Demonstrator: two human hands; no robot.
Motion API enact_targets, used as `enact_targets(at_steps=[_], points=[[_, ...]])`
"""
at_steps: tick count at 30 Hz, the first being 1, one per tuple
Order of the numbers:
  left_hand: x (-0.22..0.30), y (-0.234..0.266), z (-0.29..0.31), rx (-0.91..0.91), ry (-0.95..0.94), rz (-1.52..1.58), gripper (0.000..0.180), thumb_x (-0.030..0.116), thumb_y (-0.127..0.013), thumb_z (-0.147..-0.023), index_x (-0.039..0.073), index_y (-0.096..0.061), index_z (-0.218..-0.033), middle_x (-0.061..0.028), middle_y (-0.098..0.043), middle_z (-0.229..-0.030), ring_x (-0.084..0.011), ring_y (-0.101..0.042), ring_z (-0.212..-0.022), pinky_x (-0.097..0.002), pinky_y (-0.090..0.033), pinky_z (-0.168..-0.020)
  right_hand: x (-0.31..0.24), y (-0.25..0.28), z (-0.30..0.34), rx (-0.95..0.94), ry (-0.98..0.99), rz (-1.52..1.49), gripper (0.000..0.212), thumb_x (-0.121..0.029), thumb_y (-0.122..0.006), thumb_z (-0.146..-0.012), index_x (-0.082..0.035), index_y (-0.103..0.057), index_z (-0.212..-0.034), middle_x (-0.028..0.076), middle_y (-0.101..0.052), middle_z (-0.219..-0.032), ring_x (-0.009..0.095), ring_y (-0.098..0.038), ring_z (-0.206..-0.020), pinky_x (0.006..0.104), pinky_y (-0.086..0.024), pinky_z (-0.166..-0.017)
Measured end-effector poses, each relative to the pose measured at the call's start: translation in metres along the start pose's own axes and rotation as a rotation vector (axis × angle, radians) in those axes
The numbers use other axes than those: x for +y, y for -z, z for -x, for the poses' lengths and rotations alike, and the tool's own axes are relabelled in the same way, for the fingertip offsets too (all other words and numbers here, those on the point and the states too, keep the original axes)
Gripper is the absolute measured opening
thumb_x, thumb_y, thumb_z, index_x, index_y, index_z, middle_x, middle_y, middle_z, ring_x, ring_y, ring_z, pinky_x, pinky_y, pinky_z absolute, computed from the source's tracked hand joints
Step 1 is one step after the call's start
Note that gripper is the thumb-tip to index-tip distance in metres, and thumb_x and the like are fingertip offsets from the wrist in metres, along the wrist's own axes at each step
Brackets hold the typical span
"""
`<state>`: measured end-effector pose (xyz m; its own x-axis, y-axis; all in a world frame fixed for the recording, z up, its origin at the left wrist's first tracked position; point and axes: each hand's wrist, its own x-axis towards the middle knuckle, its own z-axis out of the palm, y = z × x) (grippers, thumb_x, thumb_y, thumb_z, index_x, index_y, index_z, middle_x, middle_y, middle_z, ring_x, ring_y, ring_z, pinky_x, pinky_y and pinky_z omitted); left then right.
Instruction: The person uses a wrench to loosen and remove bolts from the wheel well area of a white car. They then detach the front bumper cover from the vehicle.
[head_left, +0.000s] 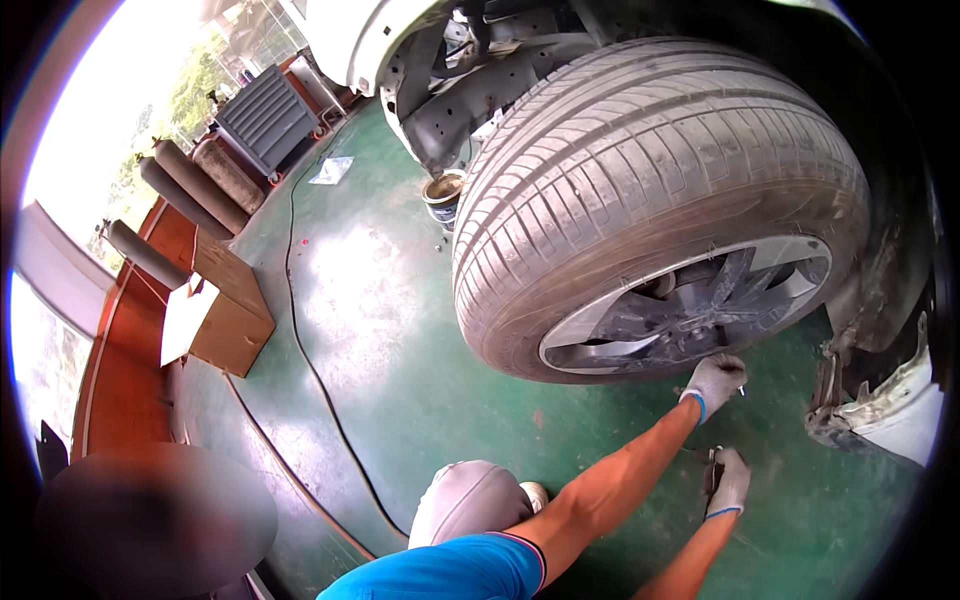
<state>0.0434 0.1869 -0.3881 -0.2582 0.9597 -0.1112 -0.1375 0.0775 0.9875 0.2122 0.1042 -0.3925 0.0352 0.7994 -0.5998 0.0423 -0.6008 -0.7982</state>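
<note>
A large car wheel with a worn black tyre (640,170) and a dark, silver-edged alloy rim (690,310) fills the upper right, tilted in the wheel arch. My left hand (716,379), in a pale work glove with a blue cuff, is closed beside the rim's lower edge. A small shiny metal tip sticks out below its fingers; the rest is hidden. Lower down, over the green floor, my right hand (730,482) wears a matching glove. Its fingers are curled around something dark and slim, too small to name, with a thin end pointing left.
Damaged white bodywork (890,420) hangs right of the wheel. A round can (443,195) stands left of the tyre. Hoses (310,365) cross the green floor (370,290). A cardboard box (230,315), gas cylinders (195,180) and a grey tool cabinet (268,118) line the left side.
</note>
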Motion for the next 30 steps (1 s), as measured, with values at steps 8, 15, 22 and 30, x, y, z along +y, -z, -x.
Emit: enact_targets(at_steps=[8,15,22,30], points=[[0.023,0.004,0.013,-0.162,0.312,0.549,0.02,0.003,-0.071,-0.088,0.004,-0.068,-0.107,-0.0055,-0.07,-0.09,-0.0146,-0.068,-0.074,-0.0288,-0.059,-0.067,-0.043,-0.01,0.02,0.002,0.185,-0.484,0.025,-0.037,-0.061,-0.086,-0.012,-0.061,-0.091,0.0,-0.053,-0.063,0.013,-0.046,-0.048,0.0282,-0.033,-0.041],[0.042,0.003,0.026,-0.529,0.273,0.703,0.023,-0.006,-0.07,-0.085,0.0,-0.068,-0.107,-0.0117,-0.071,-0.097,-0.022,-0.071,-0.084,-0.035,-0.062,-0.074,-0.066,-0.02,0.028,-0.151,0.184,-0.73,0.026,-0.035,-0.06,-0.088,-0.01,-0.063,-0.091,-0.003,-0.05,-0.06,0.01,-0.042,-0.047,0.0256,-0.031,-0.043],[0.041,0.012,0.037,-0.577,0.203,0.69,0.019,-0.005,-0.072,-0.085,0.0,-0.07,-0.103,-0.0136,-0.072,-0.099,-0.024,-0.072,-0.088,-0.038,-0.061,-0.08,-0.06,-0.031,0.042,-0.265,0.185,-0.86,0.027,-0.034,-0.059,-0.089,-0.008,-0.064,-0.089,-0.004,-0.045,-0.059,0.01,-0.038,-0.047,0.0261,-0.028,-0.044],[0.063,0.011,0.027,-0.607,-0.077,0.225,0.017,0.006,-0.069,-0.09,-0.003,-0.07,-0.105,-0.0102,-0.072,-0.1,-0.0178,-0.069,-0.092,-0.0319,-0.055,-0.085,-0.078,-0.025,0.04,-0.324,0.15,-0.917,0.034,-0.036,-0.056,-0.089,-0.004,-0.066,-0.094,-0.005,-0.042,-0.057,0.009,-0.035,-0.046,0.0265,-0.025,-0.044]])
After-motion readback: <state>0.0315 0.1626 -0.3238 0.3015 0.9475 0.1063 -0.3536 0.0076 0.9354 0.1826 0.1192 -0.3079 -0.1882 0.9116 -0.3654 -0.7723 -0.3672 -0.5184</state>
